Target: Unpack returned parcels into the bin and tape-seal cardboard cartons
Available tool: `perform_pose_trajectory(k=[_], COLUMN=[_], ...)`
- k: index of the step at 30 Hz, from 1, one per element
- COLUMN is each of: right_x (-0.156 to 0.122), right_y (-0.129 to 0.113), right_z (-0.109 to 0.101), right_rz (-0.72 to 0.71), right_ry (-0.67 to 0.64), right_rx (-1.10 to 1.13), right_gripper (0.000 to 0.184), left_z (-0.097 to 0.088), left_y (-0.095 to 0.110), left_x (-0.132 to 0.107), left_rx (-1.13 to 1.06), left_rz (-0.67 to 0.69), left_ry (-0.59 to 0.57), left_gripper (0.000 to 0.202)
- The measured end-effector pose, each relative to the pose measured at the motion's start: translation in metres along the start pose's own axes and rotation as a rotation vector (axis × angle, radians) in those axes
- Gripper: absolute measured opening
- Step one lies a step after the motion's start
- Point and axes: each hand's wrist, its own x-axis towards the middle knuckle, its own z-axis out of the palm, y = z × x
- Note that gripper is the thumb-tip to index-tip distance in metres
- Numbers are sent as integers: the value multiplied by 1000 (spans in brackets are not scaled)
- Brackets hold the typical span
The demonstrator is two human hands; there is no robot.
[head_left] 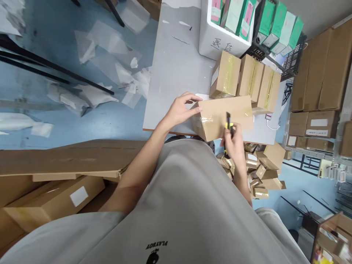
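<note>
Left hand (pixel 180 110) open, pressing end of box (pixel 217 110); lengthwise across toward right hand (pixel 233 143), clenched on knife (pixel 228 124), tip against cardboard just beyond fingers.

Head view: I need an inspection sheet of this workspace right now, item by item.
Surface: grey table, with boxes along its right half.
Job's things: cardboard box at the near edge, clear tape on its left end; yellow-and-black utility knife against its top.
Clutter: film scraps on the blue floor; small cartons heaped on the floor at right.
Hands: left hand grips the box's left end; right hand holds the knife.
Cables: white cable at the table's right edge.
Surroundings: three taped boxes behind; white foam box; black crate of green cartons; flat cardboard at left; shelf at right.
</note>
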Motion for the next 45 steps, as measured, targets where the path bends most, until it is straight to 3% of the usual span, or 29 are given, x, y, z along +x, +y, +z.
perform_pose_trajectory(k=[3,6,12,20,27,31,34,37,39,42,44,45], right_x=[-14,-17,-7,-10,-6,-22,-41,-51,-41,1,34,47], right_y=[-24,-43,-55,-70,-109,-117,-109,-90,-66,-14,24,41], right_z=[14,22,30,40,40,33,25,4,-17,-49,-64,-68], right_rz=[-78,-131,-143,-60,73,192,195,98,81,163,212,241], right_ry=[-116,-150,-165,-179,-285,-437,-457,-335,-115,356,507,500], right_rx=[-114,-227,-319,-501,-741,-850,-834,-678,-563,-474,-398,-340], right_gripper=[38,41,49,51,51,53,55,49,45,52,51,50], left_z=[3,5,1,1,3,7,11,16,21,31,37,39], left_y=[-5,-6,-4,-2,7,8,3,-1,-1,2,4,5], left_x=[2,2,2,3,-4,-6,-9,-16,-24,-35,-40,-40], left_rx=[-42,-75,-80,-105,-75,-96,-147,-175,-170,-132,-108,-99], left_rz=[-6,-22,-29,-32,-60,-87,-95,-103,-115,-118,-116,-121], left_ry=[14,20,7,-3,41,102,107,142,184,264,310,325], left_gripper=[34,34,35,33,30,29,32,38,44,52,56,57])
